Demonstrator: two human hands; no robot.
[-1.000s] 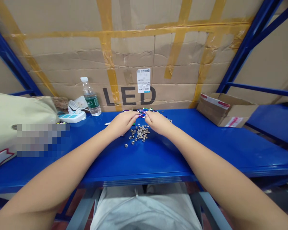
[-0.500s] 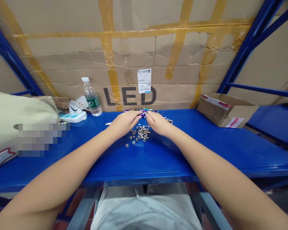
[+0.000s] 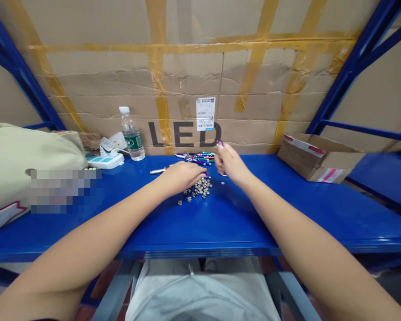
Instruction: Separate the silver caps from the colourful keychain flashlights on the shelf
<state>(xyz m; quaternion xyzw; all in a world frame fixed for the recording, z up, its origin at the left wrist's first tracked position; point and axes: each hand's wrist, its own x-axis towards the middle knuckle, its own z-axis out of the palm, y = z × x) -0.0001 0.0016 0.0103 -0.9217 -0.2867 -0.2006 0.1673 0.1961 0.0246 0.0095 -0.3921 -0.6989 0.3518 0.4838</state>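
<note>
My right hand [image 3: 231, 164] is closed and raised a little above the table, with a small shiny purple curved piece [image 3: 219, 142] sticking up from its fingers. My left hand [image 3: 186, 175] is low over a pile of small silvery metal pieces [image 3: 203, 186], fingers pinched together. A bit of purple shows at its fingertips, too small to name. Behind the hands lies a bunch of slim shiny pieces [image 3: 197, 158] in blue, green, purple and silver. A silvery slim piece [image 3: 157, 171] lies left of them, partly behind my left hand.
A water bottle [image 3: 132, 141] and a white power strip [image 3: 105, 160] stand at the back left, beside a pale bag [image 3: 36, 147]. An open cardboard box [image 3: 312, 156] sits at the right on the blue table [image 3: 200, 227]. A large taped carton [image 3: 180, 80] forms the back.
My hands, together at the purple piece before, have parted. The right has moved right and up with a purple piece; the left has come down over the pile. The view has shifted slightly.
</note>
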